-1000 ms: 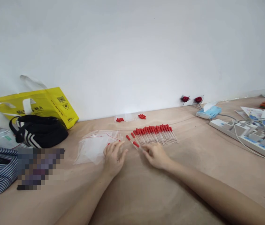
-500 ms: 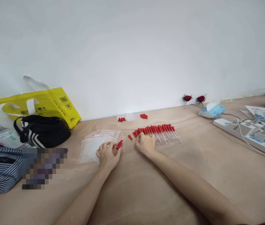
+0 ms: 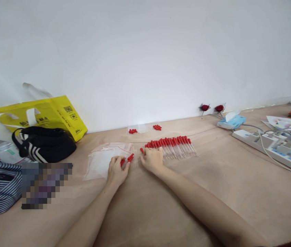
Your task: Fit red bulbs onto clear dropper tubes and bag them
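Red bulbs (image 3: 130,158) sit at my left hand (image 3: 118,171) by clear bags (image 3: 98,165); my right hand (image 3: 153,159) overlaps the dropper row (image 3: 178,141) at left; whether either hand's fingers clamp anything, I cannot tell.

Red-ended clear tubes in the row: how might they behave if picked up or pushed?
The red-ended clear tubes look slim, so each is probably light. Their red ends seem rounded, so one may roll if pushed. The thin stems could be fragile.

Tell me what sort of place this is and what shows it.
Likely a home or small office, at a tan worktable: a long white power strip, a row of slim clear droppers with red bulbs, and a yellow bag with white handles share it.
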A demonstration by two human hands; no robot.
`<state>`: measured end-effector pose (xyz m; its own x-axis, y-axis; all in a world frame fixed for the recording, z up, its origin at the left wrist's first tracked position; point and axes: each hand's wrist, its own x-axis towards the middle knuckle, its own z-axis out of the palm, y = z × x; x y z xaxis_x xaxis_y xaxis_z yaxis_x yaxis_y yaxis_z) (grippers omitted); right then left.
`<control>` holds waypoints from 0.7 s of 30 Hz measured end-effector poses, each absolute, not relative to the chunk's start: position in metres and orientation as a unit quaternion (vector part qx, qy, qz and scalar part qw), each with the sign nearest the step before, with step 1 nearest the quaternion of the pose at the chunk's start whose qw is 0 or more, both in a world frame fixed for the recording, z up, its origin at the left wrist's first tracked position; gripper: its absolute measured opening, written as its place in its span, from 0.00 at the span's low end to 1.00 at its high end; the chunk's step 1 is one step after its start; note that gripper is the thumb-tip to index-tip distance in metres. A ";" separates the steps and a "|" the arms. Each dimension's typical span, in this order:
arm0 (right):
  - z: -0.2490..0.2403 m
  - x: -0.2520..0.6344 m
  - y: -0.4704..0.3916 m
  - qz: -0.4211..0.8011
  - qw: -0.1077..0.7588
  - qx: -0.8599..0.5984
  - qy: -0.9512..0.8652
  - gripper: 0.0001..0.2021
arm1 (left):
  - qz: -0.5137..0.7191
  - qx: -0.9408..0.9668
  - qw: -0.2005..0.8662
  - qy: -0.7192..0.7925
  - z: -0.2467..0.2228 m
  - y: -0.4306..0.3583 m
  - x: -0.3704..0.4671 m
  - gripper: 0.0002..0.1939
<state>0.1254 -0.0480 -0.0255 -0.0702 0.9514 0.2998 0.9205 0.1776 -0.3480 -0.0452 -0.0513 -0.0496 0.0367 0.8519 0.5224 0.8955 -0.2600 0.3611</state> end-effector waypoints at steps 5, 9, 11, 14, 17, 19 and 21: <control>-0.023 0.102 -0.051 0.063 0.176 -0.641 -0.744 0.17 | -0.350 -0.732 0.010 -0.585 -0.052 -0.051 -0.043 0.09; -0.021 0.095 -0.049 0.084 0.147 -0.663 -0.729 0.14 | -0.355 -0.729 0.005 -0.585 -0.053 -0.049 -0.043 0.10; -0.018 0.095 -0.049 0.082 0.127 -0.666 -0.731 0.14 | -0.354 -0.727 0.008 -0.588 -0.052 -0.047 -0.043 0.10; -0.015 0.098 -0.050 0.074 0.093 -0.651 -0.749 0.12 | -0.348 -0.727 0.007 -0.592 -0.051 -0.044 -0.041 0.10; -0.013 0.106 -0.055 0.074 0.067 -0.638 -0.763 0.11 | -0.338 -0.734 -0.003 -0.589 -0.051 -0.044 -0.036 0.09; -0.011 0.114 -0.061 0.072 0.053 -0.633 -0.769 0.11 | -0.331 -0.744 -0.013 -0.580 -0.051 -0.044 -0.032 0.09; -0.010 0.125 -0.069 0.070 0.043 -0.626 -0.776 0.12 | -0.325 -0.751 -0.020 -0.575 -0.049 -0.043 -0.028 0.09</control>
